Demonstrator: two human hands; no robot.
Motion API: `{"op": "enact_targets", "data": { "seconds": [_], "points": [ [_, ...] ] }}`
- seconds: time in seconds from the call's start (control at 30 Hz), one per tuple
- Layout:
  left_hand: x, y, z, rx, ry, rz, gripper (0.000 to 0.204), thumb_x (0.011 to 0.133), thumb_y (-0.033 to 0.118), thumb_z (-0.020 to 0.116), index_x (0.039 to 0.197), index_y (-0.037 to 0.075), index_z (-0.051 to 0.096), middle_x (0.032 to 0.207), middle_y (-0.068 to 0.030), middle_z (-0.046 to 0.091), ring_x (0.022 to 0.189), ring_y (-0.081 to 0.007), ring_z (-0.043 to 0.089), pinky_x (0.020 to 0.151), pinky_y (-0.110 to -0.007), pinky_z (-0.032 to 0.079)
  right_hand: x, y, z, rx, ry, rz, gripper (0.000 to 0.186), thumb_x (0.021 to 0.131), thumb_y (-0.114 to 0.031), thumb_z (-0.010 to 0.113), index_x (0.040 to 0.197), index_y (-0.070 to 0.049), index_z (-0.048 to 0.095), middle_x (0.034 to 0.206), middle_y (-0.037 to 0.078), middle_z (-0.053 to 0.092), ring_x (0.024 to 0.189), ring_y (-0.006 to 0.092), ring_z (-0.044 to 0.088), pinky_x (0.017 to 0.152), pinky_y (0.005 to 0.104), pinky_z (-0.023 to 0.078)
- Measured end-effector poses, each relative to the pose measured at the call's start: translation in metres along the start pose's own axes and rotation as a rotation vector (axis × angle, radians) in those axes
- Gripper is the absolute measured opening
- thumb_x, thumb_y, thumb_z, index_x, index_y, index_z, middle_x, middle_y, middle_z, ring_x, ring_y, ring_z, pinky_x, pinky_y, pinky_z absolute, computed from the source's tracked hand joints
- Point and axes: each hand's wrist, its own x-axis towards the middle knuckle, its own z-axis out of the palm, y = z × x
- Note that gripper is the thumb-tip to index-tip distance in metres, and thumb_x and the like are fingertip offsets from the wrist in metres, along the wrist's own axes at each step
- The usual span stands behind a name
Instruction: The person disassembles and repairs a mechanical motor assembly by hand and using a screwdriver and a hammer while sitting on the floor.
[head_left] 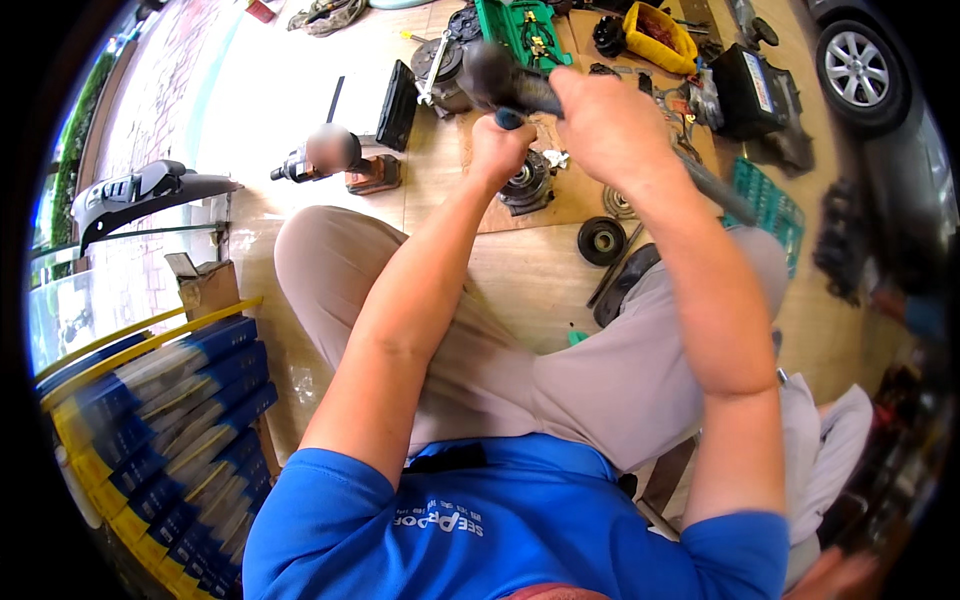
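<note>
My right hand (612,125) is closed round a hammer (488,76), whose dark head is blurred by motion and hangs just above my left hand. The handle's far end shows past my right wrist. My left hand (500,150) grips an upright tool with a dark blue butt (509,118); its shaft and tip are hidden, so I cannot tell its kind. Beneath that fist sits a round metal machine part (527,190) with a hollow centre, on a flat brown sheet (575,205). A crumpled white scrap (556,158) lies next to it.
A pulley-like black ring (601,240) lies near my right knee. To the left are a cordless power tool (325,155) and a black plastic trim piece (150,190). Beyond stand a green tool case (520,35), a yellow bin (660,38) and a car battery (748,92). Blue-yellow boxes (170,430) are stacked left.
</note>
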Motion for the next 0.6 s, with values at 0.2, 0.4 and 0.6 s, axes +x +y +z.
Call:
{"op": "enact_targets", "data": {
  "seconds": [0.2, 0.4, 0.6],
  "points": [
    [-0.001, 0.006, 0.0, 0.057, 0.032, -0.023, 0.009, 0.072, 0.007, 0.066, 0.072, 0.001, 0.059, 0.066, -0.0054, 0.061, 0.063, -0.0135, 0.054, 0.061, -0.033, 0.047, -0.011, -0.002, -0.015, 0.106, 0.187, -0.073, 0.014, 0.087, -0.016, 0.058, 0.098, -0.008, 0.062, 0.092, 0.017, 0.071, 0.091, 0.0365, 0.069, 0.077, 0.0479, 0.055],
    [0.0, 0.0, 0.003, 0.006, 0.019, -0.024, 0.007, 0.072, 0.005, 0.066, 0.078, 0.001, 0.066, 0.071, -0.0049, 0.066, 0.065, -0.0139, 0.06, 0.062, -0.033, 0.048, -0.002, 0.01, 0.013, -0.016, 0.006, 0.005, 0.014, 0.088, -0.015, 0.056, 0.097, -0.007, 0.063, 0.09, 0.017, 0.071, 0.089, 0.0353, 0.07, 0.074, 0.0474, 0.055],
    [0.0, -0.001, -0.003, -0.108, -0.006, -0.112, 0.008, 0.076, 0.007, 0.064, 0.078, 0.0, 0.067, 0.072, -0.0048, 0.069, 0.066, -0.0147, 0.064, 0.065, -0.031, 0.05, -0.005, 0.007, 0.003, 0.089, 0.071, 0.003, 0.016, 0.085, -0.014, 0.059, 0.098, -0.007, 0.064, 0.091, 0.018, 0.071, 0.091, 0.0367, 0.069, 0.079, 0.0474, 0.055]
  ]
}}
